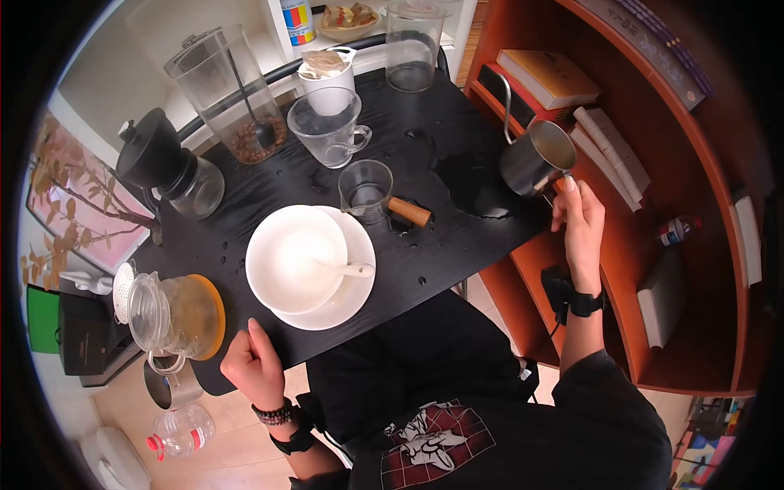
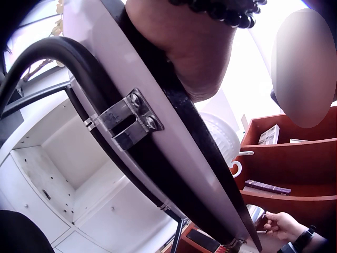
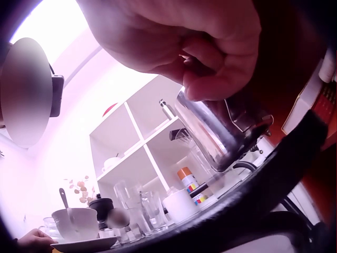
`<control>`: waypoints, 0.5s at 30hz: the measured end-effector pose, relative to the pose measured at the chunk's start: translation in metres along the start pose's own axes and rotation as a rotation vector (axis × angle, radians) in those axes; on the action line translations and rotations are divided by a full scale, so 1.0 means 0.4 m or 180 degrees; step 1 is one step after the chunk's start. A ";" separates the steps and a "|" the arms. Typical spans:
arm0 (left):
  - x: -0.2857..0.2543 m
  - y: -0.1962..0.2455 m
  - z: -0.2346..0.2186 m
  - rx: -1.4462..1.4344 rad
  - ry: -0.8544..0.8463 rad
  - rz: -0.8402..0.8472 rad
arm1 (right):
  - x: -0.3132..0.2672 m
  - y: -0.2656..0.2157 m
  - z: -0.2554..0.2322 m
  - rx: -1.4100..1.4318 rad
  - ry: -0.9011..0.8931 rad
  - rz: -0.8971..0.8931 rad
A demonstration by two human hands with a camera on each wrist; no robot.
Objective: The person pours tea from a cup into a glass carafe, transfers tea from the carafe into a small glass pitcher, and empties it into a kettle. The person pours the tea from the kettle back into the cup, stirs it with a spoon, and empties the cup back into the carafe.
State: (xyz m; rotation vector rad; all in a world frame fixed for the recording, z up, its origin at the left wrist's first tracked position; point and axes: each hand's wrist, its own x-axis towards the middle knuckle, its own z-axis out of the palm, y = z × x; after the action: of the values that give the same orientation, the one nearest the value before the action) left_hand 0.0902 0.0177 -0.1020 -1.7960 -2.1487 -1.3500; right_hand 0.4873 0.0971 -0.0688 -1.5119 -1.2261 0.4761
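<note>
The left hand point(image 1: 255, 359) rests at the near edge of the black table point(image 1: 408, 282), its fingers curled in and holding nothing that shows; its fingertips are hidden in the left wrist view. That view gives what the head view cannot: a metal bracket point(image 2: 131, 120) on the table's side, below the hand. Just beside the hand stands a glass teapot point(image 1: 184, 314) with yellowish liquid inside. A little farther in, a white bowl point(image 1: 282, 257) sits on a plate point(image 1: 359, 282); the right wrist view shows the handle of its spoon point(image 1: 351, 270) rising above the rim. At the right side, the right hand point(image 1: 581, 222) has its fingers bent round the handle of a steel kettle point(image 1: 535, 159); its long thin spout point(image 1: 507, 110) shows in the head view, and the right wrist view shows the base above the tabletop. Near the kettle lies spilled water point(image 1: 474, 192). Beyond the bowl are a small glass jug point(image 1: 363, 184) with a wooden handle, a glass cup point(image 1: 314, 135), a white cup point(image 1: 328, 94) and, leftward, a grinder point(image 1: 167, 159)
</note>
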 end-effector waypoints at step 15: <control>0.000 -0.001 0.001 0.0046 -0.0023 -0.0017 | -0.025 -0.075 0.175 0.0131 -0.0657 -0.0201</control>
State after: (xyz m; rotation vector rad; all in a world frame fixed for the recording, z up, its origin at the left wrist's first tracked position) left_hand 0.0899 0.0178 -0.1026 -1.7942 -2.1626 -1.3274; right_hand 0.4136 0.1184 -0.0690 -1.4110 -1.4108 0.6237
